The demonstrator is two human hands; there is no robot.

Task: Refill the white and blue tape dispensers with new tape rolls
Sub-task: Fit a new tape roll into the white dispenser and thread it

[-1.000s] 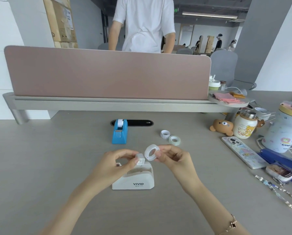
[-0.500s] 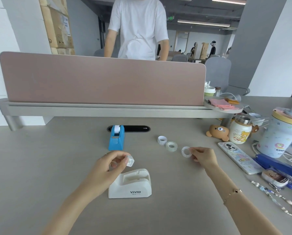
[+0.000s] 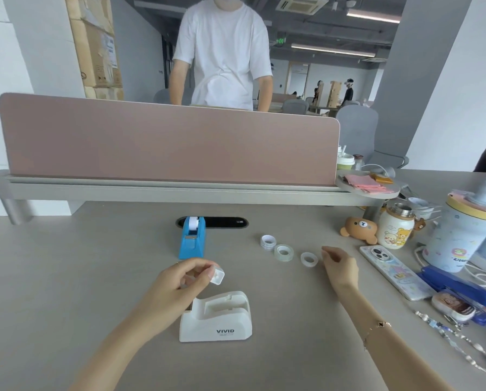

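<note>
The white tape dispenser (image 3: 215,317) stands near me on the desk, its roll slot empty. Just above it my left hand (image 3: 179,280) pinches a small white spool core (image 3: 217,275). The blue tape dispenser (image 3: 192,241) sits farther back with a white roll in it. Three small rolls lie in a row to the right: a white-edged roll (image 3: 268,242), a clear tape roll (image 3: 283,252) and a white ring (image 3: 308,259). My right hand (image 3: 339,268) hovers just right of that ring, fingers loosely curled, holding nothing.
A pink desk divider (image 3: 168,142) closes the back; a person in a white shirt stands behind it. To the right lie a phone (image 3: 396,272), a bear toy (image 3: 358,230), a bear mug (image 3: 395,230), a large tumbler (image 3: 461,235) and a blue stapler (image 3: 456,283).
My right hand carried the white ring away from the dispenser, set it on the desk beside the clear roll and let go. My left hand still holds the spool core.
</note>
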